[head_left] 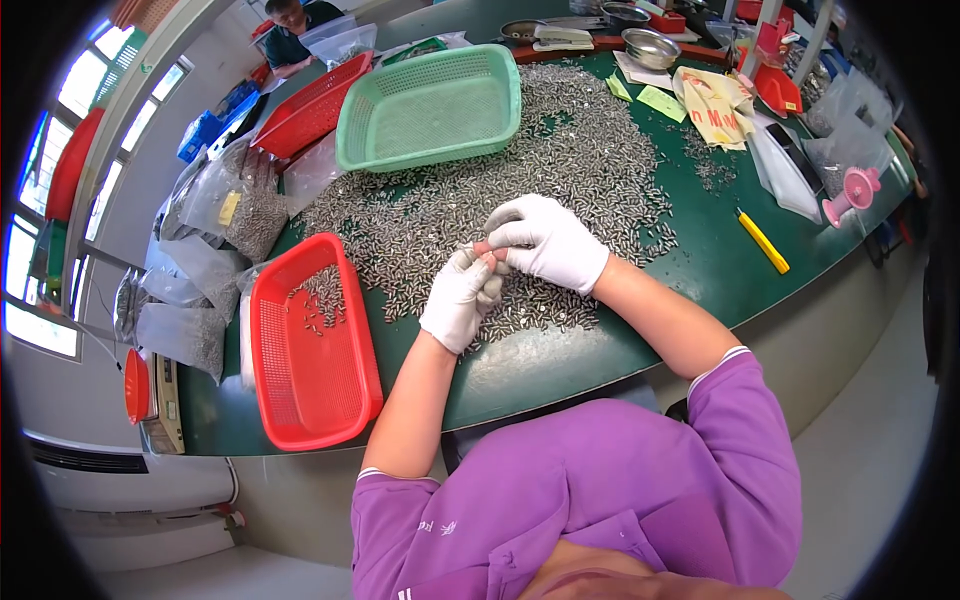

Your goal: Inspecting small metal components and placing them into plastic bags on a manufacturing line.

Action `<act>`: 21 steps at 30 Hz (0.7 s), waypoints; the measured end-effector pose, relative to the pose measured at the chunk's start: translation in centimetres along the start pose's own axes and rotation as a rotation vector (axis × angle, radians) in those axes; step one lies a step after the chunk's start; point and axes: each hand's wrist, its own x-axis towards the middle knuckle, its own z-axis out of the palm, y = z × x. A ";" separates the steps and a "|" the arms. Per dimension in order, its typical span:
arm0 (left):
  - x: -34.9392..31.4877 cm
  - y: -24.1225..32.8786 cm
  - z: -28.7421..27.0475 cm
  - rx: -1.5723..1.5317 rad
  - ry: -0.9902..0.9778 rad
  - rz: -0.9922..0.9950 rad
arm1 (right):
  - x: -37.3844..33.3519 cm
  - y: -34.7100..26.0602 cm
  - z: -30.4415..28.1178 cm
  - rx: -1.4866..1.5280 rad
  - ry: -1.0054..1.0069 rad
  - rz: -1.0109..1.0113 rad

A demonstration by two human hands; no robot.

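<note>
A wide heap of small, silvery metal cylinders [595, 130] covers the middle of the green table. Over its near part my two hands meet, both in white gloves with some fingertips bare. My left hand [461, 300] is closed in a pinch, its thumb and fingers pointing away from me. From the right, my right hand [548, 242] reaches across with bent fingers, also pinching, its tips against those of the left. Anything between the fingertips is too small and too covered to make out. To the left stands a red plastic basket [325, 395] with some metal cylinders at its far end.
A green basket [430, 120] rests on the heap's far side, beside another red basket [305, 110]. Filled plastic bags [240, 200] crowd the left edge. A yellow cutter [764, 243], a pink spool-like object [853, 193] and a metal bowl [651, 48] lie rightward. Another person [295, 30] sits far left.
</note>
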 end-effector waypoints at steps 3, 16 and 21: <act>-0.1 0.2 -0.1 0.025 0.006 0.015 | 0.1 0.1 -0.4 -0.130 0.031 -0.063; 0.0 0.3 -0.4 -0.089 -0.025 -0.012 | -0.9 1.9 0.5 -0.435 -0.144 0.177; 0.1 0.4 -1.0 -0.152 -0.005 -0.006 | -0.3 1.1 -1.2 -0.345 -0.252 0.227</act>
